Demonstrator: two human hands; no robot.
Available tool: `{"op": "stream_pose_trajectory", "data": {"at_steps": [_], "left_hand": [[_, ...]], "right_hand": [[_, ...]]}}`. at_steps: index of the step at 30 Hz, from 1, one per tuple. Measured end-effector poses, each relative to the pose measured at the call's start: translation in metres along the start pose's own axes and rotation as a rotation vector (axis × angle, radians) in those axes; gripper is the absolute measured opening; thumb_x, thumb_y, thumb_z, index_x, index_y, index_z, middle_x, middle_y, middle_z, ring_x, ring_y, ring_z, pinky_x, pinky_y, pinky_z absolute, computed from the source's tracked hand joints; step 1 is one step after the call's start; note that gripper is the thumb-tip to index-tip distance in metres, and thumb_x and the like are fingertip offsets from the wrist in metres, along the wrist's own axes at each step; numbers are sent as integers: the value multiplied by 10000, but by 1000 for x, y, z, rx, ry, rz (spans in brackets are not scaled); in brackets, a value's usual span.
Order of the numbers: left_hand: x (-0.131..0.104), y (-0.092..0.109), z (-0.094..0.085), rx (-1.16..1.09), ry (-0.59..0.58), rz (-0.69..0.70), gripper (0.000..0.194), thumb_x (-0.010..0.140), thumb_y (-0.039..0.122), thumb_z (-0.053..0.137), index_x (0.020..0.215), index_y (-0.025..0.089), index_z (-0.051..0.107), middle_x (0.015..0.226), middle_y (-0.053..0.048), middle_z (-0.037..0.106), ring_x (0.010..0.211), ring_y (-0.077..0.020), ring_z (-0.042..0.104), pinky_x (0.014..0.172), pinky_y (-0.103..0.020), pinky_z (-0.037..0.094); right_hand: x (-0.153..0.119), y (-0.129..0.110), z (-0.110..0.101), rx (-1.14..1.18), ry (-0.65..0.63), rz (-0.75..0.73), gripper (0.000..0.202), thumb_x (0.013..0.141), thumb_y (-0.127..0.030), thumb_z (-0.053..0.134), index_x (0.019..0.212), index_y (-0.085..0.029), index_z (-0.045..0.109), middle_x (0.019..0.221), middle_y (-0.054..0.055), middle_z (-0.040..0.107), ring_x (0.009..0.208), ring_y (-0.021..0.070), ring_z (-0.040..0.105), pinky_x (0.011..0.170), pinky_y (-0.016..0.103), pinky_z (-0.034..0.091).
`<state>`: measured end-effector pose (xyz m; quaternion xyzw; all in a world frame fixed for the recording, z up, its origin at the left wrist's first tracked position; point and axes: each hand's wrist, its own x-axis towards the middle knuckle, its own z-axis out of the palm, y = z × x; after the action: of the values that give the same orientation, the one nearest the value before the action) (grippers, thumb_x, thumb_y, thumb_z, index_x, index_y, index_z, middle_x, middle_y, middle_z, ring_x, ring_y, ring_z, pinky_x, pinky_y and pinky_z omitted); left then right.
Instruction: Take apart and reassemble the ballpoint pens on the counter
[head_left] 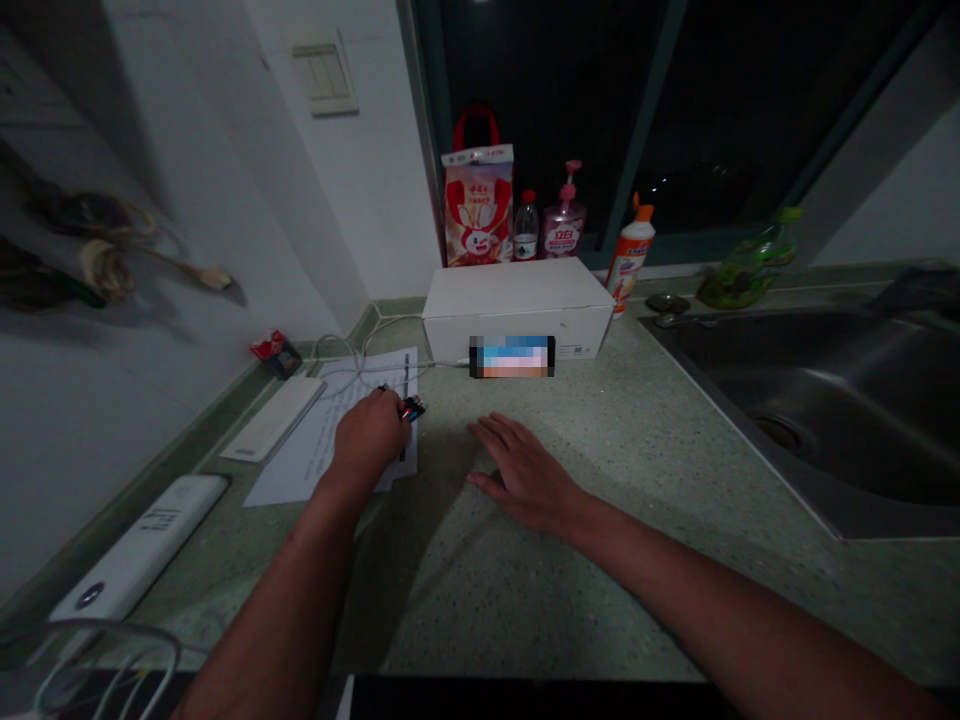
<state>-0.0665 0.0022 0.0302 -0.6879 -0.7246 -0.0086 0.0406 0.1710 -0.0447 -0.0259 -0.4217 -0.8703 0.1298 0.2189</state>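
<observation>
My left hand (369,432) is closed over the printed paper sheets (311,455) on the counter. From between its fingers sticks a small dark bundle with red and blue bits (412,408), its kind too hidden to tell. My right hand (525,470) rests on the speckled green countertop (465,590) with its fingers stretched out and its thumb apart, holding nothing. Beyond both hands a phone (512,357) with a blurred-out screen leans on a white box (517,295), a white cable (446,363) running from its left end.
A steel sink (840,400) lies to the right. Along the window stand a red bag (478,210), a small bottle (526,228), a pink pump bottle (564,220) and an orange-capped bottle (630,255). At left are a white slab (274,418) and a white power strip-like device (142,550).
</observation>
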Motion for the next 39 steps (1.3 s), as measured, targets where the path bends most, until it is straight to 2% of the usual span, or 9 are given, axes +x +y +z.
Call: {"op": "stream_pose_trajectory", "data": {"at_steps": [8,15,19,22,25,27,30,35,39], "left_hand": [[0,2,0,10,-21,-17,303,936,245,466,1056,173,735,1101,-168,740,980,-320,716,771,-384,530],[-2,5,-3,14,-40,-24,295,957,250,451,1055,172,718,1124,-163,729,993,-307,712,775,-362,520],[-3,7,-7,-60,41,-38,337,987,279,424,1156,164,692,1163,-151,695,994,-295,703,831,-368,521],[-4,13,-7,-240,126,81,341,999,271,431,1201,174,689,1192,-128,685,1046,-272,684,918,-361,512],[-9,28,-1,-465,126,378,307,1001,242,463,1175,198,712,1138,-89,720,1099,-233,658,986,-336,488],[-15,41,6,-602,68,521,274,994,254,508,1158,218,724,1115,-65,743,1051,-216,675,948,-324,504],[-22,56,13,-744,7,495,218,968,263,574,1096,232,748,1049,-41,772,968,-205,702,907,-317,525],[-19,61,14,-706,68,437,197,946,219,620,1088,208,755,1100,-63,781,1029,-237,707,940,-355,523],[-11,68,9,-724,110,444,190,936,183,628,1073,217,755,1095,-48,786,1045,-230,705,953,-342,509]], "right_hand": [[0,3,2,-6,37,-20,615,1013,-490,550,1526,-163,460,1540,189,507,1484,328,394,1215,562,341],[12,28,-1,-25,138,26,506,1034,-431,517,1459,-157,534,1481,188,570,1448,327,456,1195,582,365],[12,29,-3,-6,178,-8,458,1044,-400,492,1433,-165,557,1439,174,609,1407,317,505,1179,570,398],[12,19,-8,14,230,-47,466,1050,-351,474,1485,-184,498,1464,163,588,1396,295,515,1176,558,407],[14,11,-15,-3,297,-56,528,1032,-292,500,1535,-148,425,1546,191,496,1447,297,451,1182,540,399],[15,11,-20,-47,266,-48,468,1021,-258,517,1474,-142,504,1471,193,567,1388,307,509,1142,530,434],[13,21,-29,-100,98,17,266,1031,-260,510,1211,-194,694,1101,123,746,1063,284,687,944,465,537],[9,52,-57,119,-48,199,244,1032,-293,501,1009,-202,727,881,61,742,800,208,673,721,311,483],[19,64,-79,267,-113,152,234,1020,-283,513,1014,-203,734,861,48,733,804,190,657,734,287,453]]}}
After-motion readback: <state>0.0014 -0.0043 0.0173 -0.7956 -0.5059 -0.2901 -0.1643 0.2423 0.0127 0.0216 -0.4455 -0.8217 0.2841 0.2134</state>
